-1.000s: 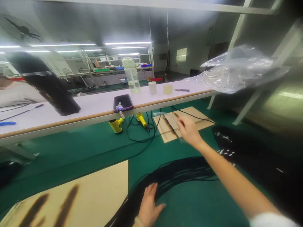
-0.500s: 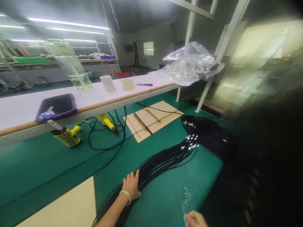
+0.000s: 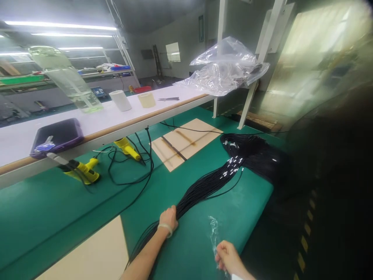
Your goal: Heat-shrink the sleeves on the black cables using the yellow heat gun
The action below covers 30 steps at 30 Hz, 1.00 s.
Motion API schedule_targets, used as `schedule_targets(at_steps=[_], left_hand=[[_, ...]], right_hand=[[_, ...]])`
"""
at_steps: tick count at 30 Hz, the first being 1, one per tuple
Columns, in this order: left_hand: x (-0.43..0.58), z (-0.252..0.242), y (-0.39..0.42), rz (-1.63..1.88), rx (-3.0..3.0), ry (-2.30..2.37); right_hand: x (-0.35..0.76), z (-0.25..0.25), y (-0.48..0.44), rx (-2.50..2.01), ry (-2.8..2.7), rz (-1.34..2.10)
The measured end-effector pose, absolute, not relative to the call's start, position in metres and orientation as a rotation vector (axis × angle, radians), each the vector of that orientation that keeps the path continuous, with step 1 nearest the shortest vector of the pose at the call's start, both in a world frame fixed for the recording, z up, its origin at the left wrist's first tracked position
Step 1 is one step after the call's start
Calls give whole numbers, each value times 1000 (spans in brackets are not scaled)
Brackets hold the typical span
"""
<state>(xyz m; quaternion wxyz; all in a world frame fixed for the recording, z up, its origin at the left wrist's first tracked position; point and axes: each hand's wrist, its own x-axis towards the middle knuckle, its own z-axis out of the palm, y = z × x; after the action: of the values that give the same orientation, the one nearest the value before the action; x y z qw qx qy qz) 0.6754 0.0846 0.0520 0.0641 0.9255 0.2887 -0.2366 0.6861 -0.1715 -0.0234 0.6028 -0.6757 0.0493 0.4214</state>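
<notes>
My left hand (image 3: 169,217) is wrapped round a bundle of black cables (image 3: 198,192) lying along the green tabletop. A pale bangle (image 3: 165,228) circles that wrist. Small white tips or tags (image 3: 233,165) show along the far part of the bundle, where it meets a larger heap of black cables (image 3: 253,151). Near the front edge, my right hand (image 3: 225,254) pinches a thin, crumpled strip of clear plastic (image 3: 213,231). The strip rises above the fingers, apart from the cables.
Yellow heat-gun-like tools (image 3: 84,171) with black cords lie under a white shelf (image 3: 140,116). On the shelf stand a bottle (image 3: 67,81), a phone (image 3: 58,134), tape rolls (image 3: 146,100), tweezers (image 3: 169,98) and plastic bags (image 3: 227,72). Boards (image 3: 183,144) lie on the green tabletop (image 3: 247,210).
My left hand has closed round the cables, gathering them tighter. My right hand has come up and inward with the plastic strip. The whole view has shifted slightly.
</notes>
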Motion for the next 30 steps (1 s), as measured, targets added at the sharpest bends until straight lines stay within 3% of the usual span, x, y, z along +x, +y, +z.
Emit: schedule_targets(at_steps=[6, 17, 30], left_hand=[[677, 65, 89, -674, 2751, 774], [659, 78, 64, -476, 2486, 687], [685, 30, 112, -438, 2233, 1182]], right_hand=[[687, -19, -152, -1556, 155, 1025], [694, -4, -19, -1419, -59, 1109], [698, -1, -15, -1392, -114, 1081]])
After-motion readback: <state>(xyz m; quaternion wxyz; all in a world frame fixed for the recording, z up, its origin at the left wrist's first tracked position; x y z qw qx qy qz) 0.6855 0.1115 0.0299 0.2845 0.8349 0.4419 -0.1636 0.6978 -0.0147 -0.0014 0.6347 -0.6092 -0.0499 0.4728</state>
